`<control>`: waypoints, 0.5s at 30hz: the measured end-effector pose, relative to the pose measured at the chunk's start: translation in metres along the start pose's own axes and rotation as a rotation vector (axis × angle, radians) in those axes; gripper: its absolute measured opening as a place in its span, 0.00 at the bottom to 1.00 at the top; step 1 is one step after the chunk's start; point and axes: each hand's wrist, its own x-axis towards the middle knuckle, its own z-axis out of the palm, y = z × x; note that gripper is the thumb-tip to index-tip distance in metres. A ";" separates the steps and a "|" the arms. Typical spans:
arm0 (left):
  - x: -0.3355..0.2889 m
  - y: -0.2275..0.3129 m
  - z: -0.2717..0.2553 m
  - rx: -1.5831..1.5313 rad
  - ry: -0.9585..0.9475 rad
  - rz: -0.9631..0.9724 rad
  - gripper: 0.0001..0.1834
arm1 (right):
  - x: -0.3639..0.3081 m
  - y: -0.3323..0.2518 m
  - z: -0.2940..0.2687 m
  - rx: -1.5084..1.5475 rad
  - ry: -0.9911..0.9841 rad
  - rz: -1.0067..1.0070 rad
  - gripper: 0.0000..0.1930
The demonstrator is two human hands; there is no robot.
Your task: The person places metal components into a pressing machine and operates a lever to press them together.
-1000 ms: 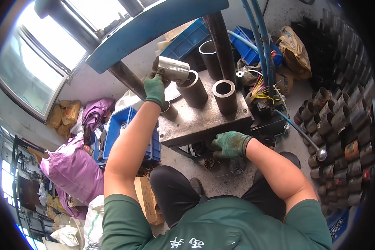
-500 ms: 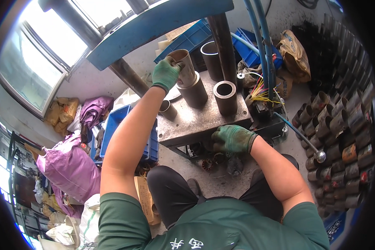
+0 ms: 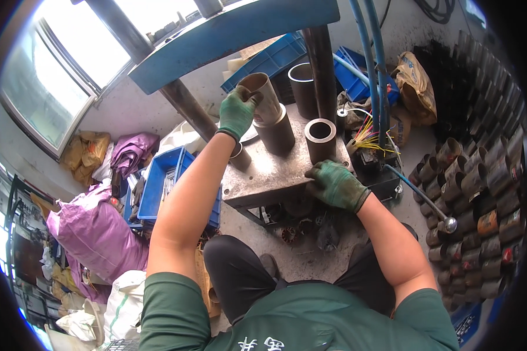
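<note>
1. A green-gloved right hand (image 3: 338,184) lies at the near right edge of a steel plate (image 3: 269,178), fingers partly curled; with the tips hard to see, whether it grips anything cannot be told.
2. Toward the plate's middle, the left hand (image 3: 238,114), gloved alike, grips a pale metal sleeve (image 3: 267,108) by its upper rim.
3. The sleeve meets the top of a dark cylinder (image 3: 277,139) standing on the plate, just right of the left hand and farther across than the right.
4. A short tube (image 3: 240,159) stands at the plate's left, a thick-walled cylinder (image 3: 321,146) at its right.
5. Left of the plate sits a purple sack (image 3: 93,234); right, stacked pipe sections (image 3: 475,182).
6. A blue crossbeam (image 3: 234,44) spans above the plate's far side.
</note>
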 end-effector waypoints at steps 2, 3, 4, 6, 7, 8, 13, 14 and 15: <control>0.001 -0.001 0.002 -0.031 -0.011 0.014 0.18 | 0.000 0.004 -0.003 0.053 0.211 0.016 0.16; 0.002 -0.004 0.000 -0.031 -0.006 0.012 0.18 | 0.002 0.004 -0.003 0.089 0.290 0.033 0.17; 0.003 -0.007 -0.002 -0.062 -0.035 0.005 0.18 | 0.004 0.004 -0.003 0.125 0.369 0.047 0.18; 0.002 -0.015 -0.004 -0.093 -0.056 -0.004 0.17 | 0.008 0.018 0.001 0.148 0.624 0.133 0.22; 0.000 -0.018 -0.003 -0.104 -0.034 0.001 0.16 | 0.009 0.026 0.002 0.162 0.726 0.167 0.24; -0.003 -0.021 -0.001 -0.114 -0.012 0.006 0.15 | 0.009 0.036 0.006 0.173 0.735 0.206 0.27; -0.001 -0.004 0.002 0.112 0.018 0.058 0.19 | 0.015 0.060 0.024 0.263 0.701 0.473 0.39; 0.002 0.001 0.004 0.101 0.020 0.060 0.19 | 0.016 0.063 0.026 0.294 0.682 0.511 0.39; 0.004 0.006 0.002 0.133 -0.004 0.051 0.21 | 0.021 0.060 0.025 0.315 0.667 0.529 0.39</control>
